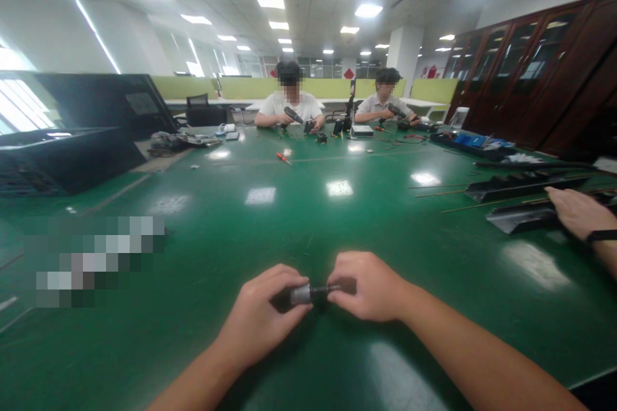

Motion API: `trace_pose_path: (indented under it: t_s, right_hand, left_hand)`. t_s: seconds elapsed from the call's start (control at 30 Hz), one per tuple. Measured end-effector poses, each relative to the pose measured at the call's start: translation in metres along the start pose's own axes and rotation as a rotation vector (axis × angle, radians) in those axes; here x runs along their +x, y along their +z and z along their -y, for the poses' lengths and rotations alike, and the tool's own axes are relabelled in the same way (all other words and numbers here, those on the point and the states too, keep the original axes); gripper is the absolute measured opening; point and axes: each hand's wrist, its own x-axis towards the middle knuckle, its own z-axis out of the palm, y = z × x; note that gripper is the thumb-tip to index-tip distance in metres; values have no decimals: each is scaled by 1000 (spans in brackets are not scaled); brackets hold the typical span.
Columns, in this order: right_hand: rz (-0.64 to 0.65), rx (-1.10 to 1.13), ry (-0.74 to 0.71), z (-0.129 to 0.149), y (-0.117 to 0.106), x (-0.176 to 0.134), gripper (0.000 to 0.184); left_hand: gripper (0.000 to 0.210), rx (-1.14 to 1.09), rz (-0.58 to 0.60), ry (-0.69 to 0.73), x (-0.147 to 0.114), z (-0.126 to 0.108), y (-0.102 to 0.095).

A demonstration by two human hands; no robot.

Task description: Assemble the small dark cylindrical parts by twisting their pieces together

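Silvery cylinder (301,295) pinched in the left hand (265,305), thumb and fingers snug on it, dark shaft (319,291) running straight across into the right hand (369,286), fingertips closed there, green tabletop (231,237) below, orange screwdriver (284,158) farther out, co-worker's hand (576,210) at black channels (515,218), two people (293,107) opposite.

Silver-grey marked the cylinder (301,295) at six o'clock, green the tabletop (216,231). Cabinets (511,80) at two o'clock were reddish-brown, partitions (329,87) at twelve yellow-green.
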Motion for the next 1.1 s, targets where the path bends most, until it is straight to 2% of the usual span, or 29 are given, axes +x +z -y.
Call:
trace_pose_path:
  t_s: [1.1]
  right_hand:
    - [-9, 18, 23, -8, -3, 0, 12]
  left_hand:
    - [20, 16, 9, -22, -1, 9, -4]
